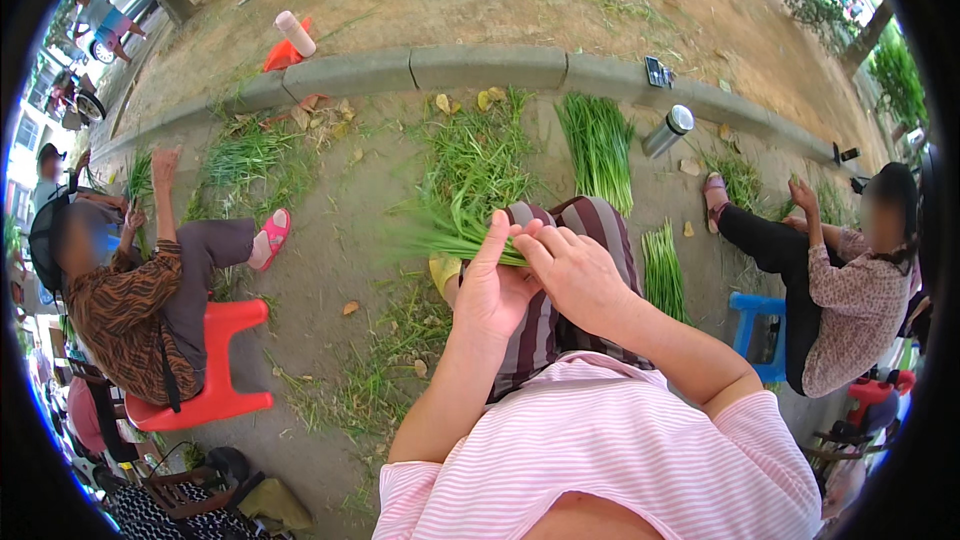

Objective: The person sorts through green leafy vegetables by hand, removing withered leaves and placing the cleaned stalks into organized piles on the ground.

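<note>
My left hand (495,285) is closed round a small bunch of green chives (465,244), its thumb pointing up; the leafy ends stick out to the left and are blurred. My right hand (574,270) touches the bunch's other end with its fingertips, above my striped trousers; whether it grips any stalks is hidden. Beyond my knees lies a heap of loose green leaves (484,157). Right of that heap a large neat bundle of chives (598,150) lies on the ground, and a smaller bundle (664,274) lies beside my right knee.
A steel tumbler (669,131) stands near the concrete kerb (487,69); a phone (655,72) and a pink bottle (295,34) are by the kerb. One person sits on a red stool (225,367) at left, another beside a blue stool (759,334) at right, both handling greens.
</note>
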`<action>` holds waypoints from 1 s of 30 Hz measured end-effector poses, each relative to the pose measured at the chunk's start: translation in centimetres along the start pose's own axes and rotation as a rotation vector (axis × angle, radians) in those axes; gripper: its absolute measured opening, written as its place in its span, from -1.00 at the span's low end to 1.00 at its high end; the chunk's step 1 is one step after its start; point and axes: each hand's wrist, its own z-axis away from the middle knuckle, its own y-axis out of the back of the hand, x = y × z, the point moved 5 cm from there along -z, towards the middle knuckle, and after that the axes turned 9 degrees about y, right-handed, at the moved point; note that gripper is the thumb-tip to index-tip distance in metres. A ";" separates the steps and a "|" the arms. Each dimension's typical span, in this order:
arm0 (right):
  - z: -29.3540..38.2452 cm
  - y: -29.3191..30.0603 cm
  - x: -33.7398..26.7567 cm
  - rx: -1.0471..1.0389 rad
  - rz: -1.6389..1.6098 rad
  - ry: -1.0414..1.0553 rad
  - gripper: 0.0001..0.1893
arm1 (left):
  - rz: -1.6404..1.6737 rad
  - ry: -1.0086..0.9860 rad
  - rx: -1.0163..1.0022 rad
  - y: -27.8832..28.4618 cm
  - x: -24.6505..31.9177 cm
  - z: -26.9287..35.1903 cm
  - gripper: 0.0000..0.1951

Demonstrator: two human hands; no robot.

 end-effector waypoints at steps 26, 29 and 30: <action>6.1 -2.7 4.0 0.197 -1.328 -0.554 -0.51 | -0.133 -0.156 -0.360 -0.6 -0.2 -0.2 -0.67; 6.0 -3.4 2.2 -0.153 -1.606 -0.677 -0.52 | -0.166 -0.164 -0.368 -0.3 -0.2 0.0 -0.67; 6.1 -3.6 2.1 -0.216 -1.585 -0.672 -0.53 | -0.183 -0.166 -0.376 -0.3 -0.1 -0.2 -0.64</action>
